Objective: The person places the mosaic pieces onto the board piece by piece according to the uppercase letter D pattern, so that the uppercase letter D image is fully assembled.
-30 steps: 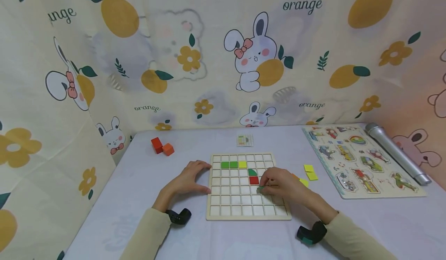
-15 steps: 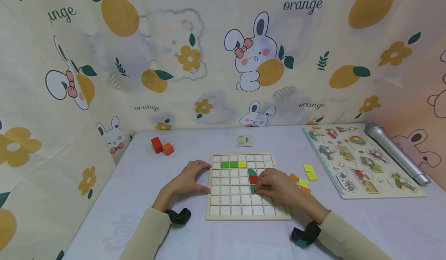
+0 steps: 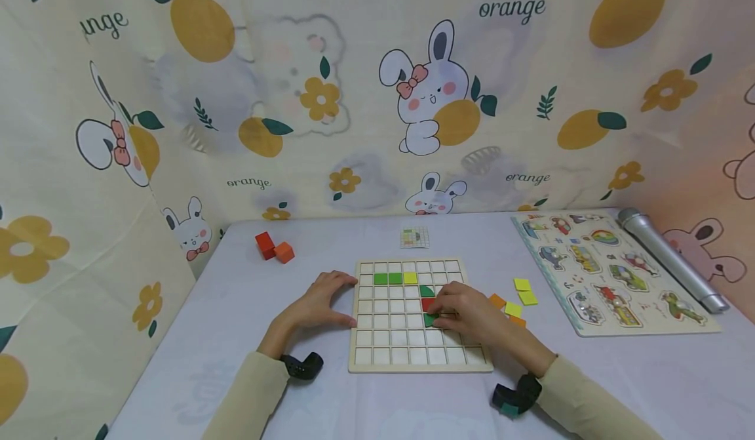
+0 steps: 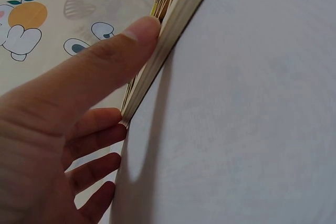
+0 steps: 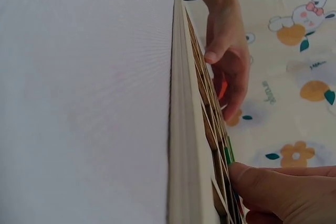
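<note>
A wooden grid board [image 3: 413, 358] lies flat in the middle of the table. It carries two green tiles [image 3: 387, 279], a yellow tile [image 3: 410, 278], a green rounded tile [image 3: 427, 291] and a red tile [image 3: 427, 303]. My right hand [image 3: 441, 312] rests on the board and pinches a green tile [image 3: 428, 320] at the cell just below the red one; in the right wrist view its thumb [image 5: 262, 182] touches that tile [image 5: 229, 155]. My left hand [image 3: 339, 301] lies against the board's left edge, thumb [image 4: 105, 51] and straight fingers pressed to the rim [image 4: 173, 24].
Loose yellow tiles [image 3: 523, 291] and orange tiles [image 3: 497, 300] lie right of the board. A picture peg puzzle [image 3: 613, 279] and a silver microphone [image 3: 672, 258] are at the far right. Two orange-red blocks [image 3: 274, 248] sit at the back left, a small pattern card [image 3: 415, 237] behind the board.
My right hand has slid left across the board with the green tile, bringing it under the red tile. The left hand has stayed put.
</note>
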`<action>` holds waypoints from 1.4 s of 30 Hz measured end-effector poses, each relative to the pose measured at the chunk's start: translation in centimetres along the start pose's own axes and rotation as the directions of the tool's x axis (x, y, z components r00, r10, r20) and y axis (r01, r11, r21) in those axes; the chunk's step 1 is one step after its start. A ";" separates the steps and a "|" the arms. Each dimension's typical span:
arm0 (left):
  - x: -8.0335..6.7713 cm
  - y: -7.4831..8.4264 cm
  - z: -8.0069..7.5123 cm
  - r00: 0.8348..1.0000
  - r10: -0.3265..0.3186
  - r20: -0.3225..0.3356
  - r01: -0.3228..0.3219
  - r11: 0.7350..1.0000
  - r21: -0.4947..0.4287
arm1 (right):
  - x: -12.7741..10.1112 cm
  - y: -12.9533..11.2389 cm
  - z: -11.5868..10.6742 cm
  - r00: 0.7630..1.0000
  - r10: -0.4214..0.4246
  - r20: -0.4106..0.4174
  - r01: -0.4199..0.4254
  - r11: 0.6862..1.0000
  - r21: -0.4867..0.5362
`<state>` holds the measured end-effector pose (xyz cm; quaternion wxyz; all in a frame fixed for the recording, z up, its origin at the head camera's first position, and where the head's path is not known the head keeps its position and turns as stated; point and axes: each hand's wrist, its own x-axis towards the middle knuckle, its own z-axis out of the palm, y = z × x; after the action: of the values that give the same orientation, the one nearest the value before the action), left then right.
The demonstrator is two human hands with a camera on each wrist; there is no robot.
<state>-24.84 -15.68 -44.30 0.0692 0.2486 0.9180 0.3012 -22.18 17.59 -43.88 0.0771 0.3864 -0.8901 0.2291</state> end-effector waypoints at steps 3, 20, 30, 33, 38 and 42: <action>0.0 0.0 0.0 1.000 0.004 0.001 -0.004 1.000 0.002 | 0.0 -0.1 0.0 1.000 0.014 0.004 -0.014 1.000 0.003; 0.0 0.0 0.0 1.000 -0.008 0.005 0.008 1.000 0.002 | -0.5 0.6 -3.1 0.991 0.132 -0.024 -0.132 0.991 0.027; -0.1 0.1 -0.1 1.000 0.008 0.007 -0.008 1.000 0.005 | -3.1 4.0 -5.9 0.974 0.171 -0.150 -0.166 0.985 0.047; -0.1 0.1 -0.1 1.000 0.002 0.009 -0.002 1.000 0.009 | -4.0 4.7 -6.5 0.967 0.186 -0.176 -0.184 0.982 0.032; 0.0 0.2 -0.1 1.000 -0.007 0.009 0.007 1.000 0.005 | -5.2 5.3 -6.7 0.966 0.229 -0.120 -0.223 0.973 0.060; 0.0 0.2 -0.1 1.000 -0.010 0.009 0.010 1.000 0.001 | -5.6 5.6 -6.0 0.970 0.235 -0.067 -0.228 0.969 0.100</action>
<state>-24.73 -15.57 -44.08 0.0746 0.2454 0.9191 0.2992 -22.61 27.36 -42.30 0.0667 0.2736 -0.9140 0.2919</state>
